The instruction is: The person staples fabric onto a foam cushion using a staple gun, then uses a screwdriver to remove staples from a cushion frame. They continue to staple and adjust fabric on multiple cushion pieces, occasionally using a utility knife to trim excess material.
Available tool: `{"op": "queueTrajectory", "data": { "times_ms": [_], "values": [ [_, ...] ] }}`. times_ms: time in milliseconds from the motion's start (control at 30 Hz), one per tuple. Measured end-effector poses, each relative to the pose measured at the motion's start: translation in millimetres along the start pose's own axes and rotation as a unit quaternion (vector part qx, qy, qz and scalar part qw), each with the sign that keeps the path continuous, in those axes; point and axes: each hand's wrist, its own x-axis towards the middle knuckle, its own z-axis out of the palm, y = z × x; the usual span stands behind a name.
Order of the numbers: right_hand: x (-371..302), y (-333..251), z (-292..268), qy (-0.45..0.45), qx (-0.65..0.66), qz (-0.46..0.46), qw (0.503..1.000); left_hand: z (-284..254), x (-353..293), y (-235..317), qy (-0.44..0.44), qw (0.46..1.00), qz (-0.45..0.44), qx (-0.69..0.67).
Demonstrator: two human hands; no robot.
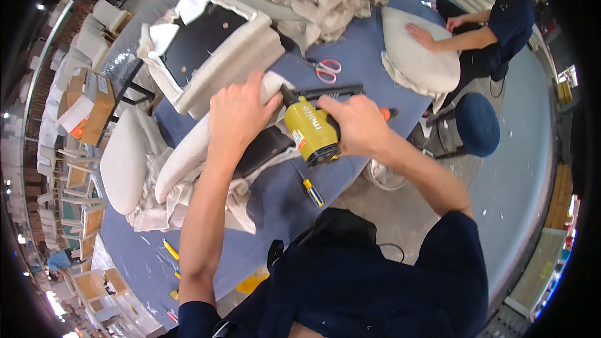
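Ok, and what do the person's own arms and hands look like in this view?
Both the left hand and the right hand are bare, with no gloves. The forearms are uncovered too, with no watch or band visible. The left sleeve and right sleeve are short and dark navy.

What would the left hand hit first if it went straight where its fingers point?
Probably the beige upholstered piece with the black panel, just beyond the left hand; whether they touch is unclear from this view.
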Motion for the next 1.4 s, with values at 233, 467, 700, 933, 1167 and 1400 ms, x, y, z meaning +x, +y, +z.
{"op": "queueTrajectory", "data": {
  "times_ms": [233, 467, 700, 933, 1167, 1400],
  "values": [
    [-21, -7, 23, 0.126, 0.256, 0.016, 0.958, -28, -35, -29, 0.012, 0.996, -0.052, -0.074],
    [-59, 112, 164, 0.019, 0.159, 0.305, 0.939, -76, -141, -46, 0.08, 0.987, -0.035, -0.134],
    [-54, 163, 259, -0.091, 0.029, 0.242, 0.966, -98, -210, -71, 0.151, 0.977, -0.083, -0.127],
    [30, -82, 133, -0.045, 0.353, -0.068, 0.932, -108, -213, -50, 0.127, 0.96, -0.246, -0.044],
    [64, -148, 124, -0.17, 0.4, -0.154, 0.888, -96, -186, -104, 0.091, 0.947, -0.018, -0.307],
    [80, -186, 131, -0.17, 0.419, -0.17, 0.876, -77, -193, -132, 0.208, 0.751, -0.053, -0.625]
  ]
}}
